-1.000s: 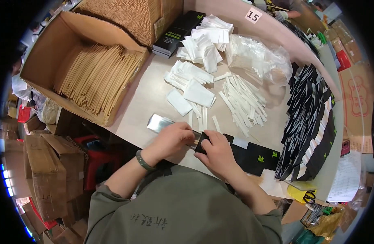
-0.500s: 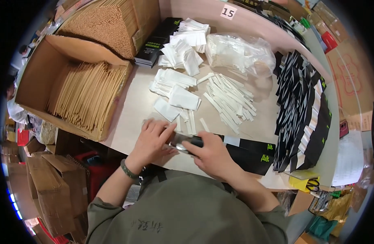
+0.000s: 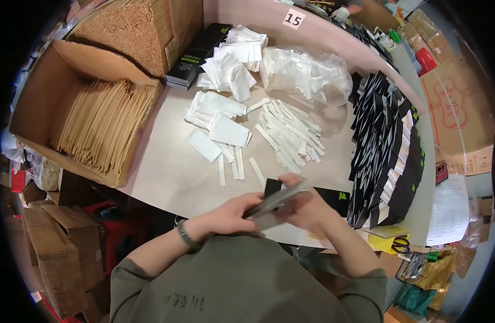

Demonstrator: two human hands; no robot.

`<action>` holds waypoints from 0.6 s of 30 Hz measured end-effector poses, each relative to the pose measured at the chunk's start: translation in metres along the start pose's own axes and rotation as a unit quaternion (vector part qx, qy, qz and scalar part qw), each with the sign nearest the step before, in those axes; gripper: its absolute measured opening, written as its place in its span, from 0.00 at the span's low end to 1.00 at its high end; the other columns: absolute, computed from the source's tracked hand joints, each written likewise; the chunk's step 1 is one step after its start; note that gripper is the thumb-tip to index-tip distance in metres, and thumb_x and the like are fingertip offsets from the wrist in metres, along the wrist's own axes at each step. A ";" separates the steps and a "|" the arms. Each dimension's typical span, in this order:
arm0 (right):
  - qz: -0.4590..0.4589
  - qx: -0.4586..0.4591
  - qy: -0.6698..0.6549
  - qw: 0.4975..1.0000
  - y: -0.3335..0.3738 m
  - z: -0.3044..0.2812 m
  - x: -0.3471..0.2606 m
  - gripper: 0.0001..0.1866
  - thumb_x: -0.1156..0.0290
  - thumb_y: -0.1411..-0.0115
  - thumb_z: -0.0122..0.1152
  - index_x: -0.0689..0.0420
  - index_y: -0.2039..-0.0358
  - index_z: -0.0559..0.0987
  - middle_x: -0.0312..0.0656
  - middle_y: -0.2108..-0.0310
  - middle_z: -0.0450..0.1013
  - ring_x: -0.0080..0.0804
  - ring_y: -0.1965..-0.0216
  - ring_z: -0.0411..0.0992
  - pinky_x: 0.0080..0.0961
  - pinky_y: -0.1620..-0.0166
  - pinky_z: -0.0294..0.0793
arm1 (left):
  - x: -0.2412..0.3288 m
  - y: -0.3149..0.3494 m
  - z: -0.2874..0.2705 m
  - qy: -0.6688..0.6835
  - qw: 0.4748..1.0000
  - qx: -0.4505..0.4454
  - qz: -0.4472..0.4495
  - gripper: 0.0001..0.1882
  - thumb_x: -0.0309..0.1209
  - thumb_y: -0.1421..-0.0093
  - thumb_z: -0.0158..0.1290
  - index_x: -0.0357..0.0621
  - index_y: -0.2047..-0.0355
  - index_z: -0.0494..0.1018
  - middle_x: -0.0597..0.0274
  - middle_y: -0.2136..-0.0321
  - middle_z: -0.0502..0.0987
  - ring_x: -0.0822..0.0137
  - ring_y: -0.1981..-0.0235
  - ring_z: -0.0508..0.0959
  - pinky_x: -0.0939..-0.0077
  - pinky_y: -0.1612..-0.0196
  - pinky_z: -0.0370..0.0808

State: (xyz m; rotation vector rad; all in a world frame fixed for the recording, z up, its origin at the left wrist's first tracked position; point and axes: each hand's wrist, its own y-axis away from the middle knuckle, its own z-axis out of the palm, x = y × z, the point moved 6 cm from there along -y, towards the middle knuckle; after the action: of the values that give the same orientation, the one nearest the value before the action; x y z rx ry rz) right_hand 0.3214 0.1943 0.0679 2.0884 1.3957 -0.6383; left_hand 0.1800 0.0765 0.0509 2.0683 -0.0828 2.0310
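My left hand (image 3: 232, 215) is closed on one end of a thin, flat grey-black strip (image 3: 274, 202), smeared by motion. My right hand (image 3: 307, 207) holds the strip's other end, fingers bent round it. Right behind that hand lies a flat black sleeve (image 3: 333, 199) with a green mark. Beyond my hands are narrow white paper strips (image 3: 290, 132) in a loose heap, and flat white packets (image 3: 228, 131) in a stack to their left. To the right, many black sleeves (image 3: 377, 145) stand in a leaning row, some with white showing.
An open carton (image 3: 35, 107) of thin wooden sticks (image 3: 105, 126) stands at the left, with a bigger bundle of sticks (image 3: 118, 43) behind. A clear plastic bag (image 3: 307, 75), a black box (image 3: 196, 59) and scissors (image 3: 401, 245) lie around the table. A person's gloved hand (image 3: 340, 14) shows beyond the partition.
Both hands have moved right and slightly toward me. The shiny dark item between them now shows as a tilted grey-black strip. The whole view has shifted a little left.
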 end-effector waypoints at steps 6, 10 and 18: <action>-0.011 0.180 0.170 0.969 -0.014 -0.003 -0.030 0.18 0.55 0.46 0.67 0.57 0.73 0.74 0.48 0.62 0.73 0.49 0.58 0.71 0.40 0.57 0.72 | -0.011 0.017 -0.033 -0.109 0.978 0.094 -0.153 0.26 0.27 0.50 0.61 0.38 0.50 0.68 0.54 0.56 0.74 0.58 0.58 0.76 0.68 0.53 0.73; 0.171 0.102 0.098 0.975 -0.032 0.020 -0.014 0.19 0.55 0.39 0.58 0.58 0.79 0.74 0.50 0.80 0.74 0.52 0.74 0.74 0.45 0.70 0.71 | 0.004 0.036 -0.060 -0.417 0.875 0.232 -0.083 0.29 0.33 0.53 0.65 0.41 0.51 0.69 0.51 0.62 0.72 0.49 0.63 0.77 0.61 0.62 0.75; 0.219 0.112 0.040 0.968 -0.044 0.037 -0.004 0.13 0.63 0.47 0.56 0.60 0.78 0.76 0.54 0.79 0.75 0.54 0.74 0.75 0.48 0.67 0.74 | 0.015 0.046 -0.069 -0.456 0.883 0.095 -0.059 0.39 0.38 0.56 0.69 0.44 0.44 0.66 0.54 0.64 0.72 0.50 0.64 0.76 0.60 0.61 0.74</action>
State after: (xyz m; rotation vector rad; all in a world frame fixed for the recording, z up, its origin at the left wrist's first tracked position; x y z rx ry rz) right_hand 0.2763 0.1809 0.0352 2.5185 0.8806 -0.5495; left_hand 0.1037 0.0478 0.0720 2.8800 0.0849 0.8625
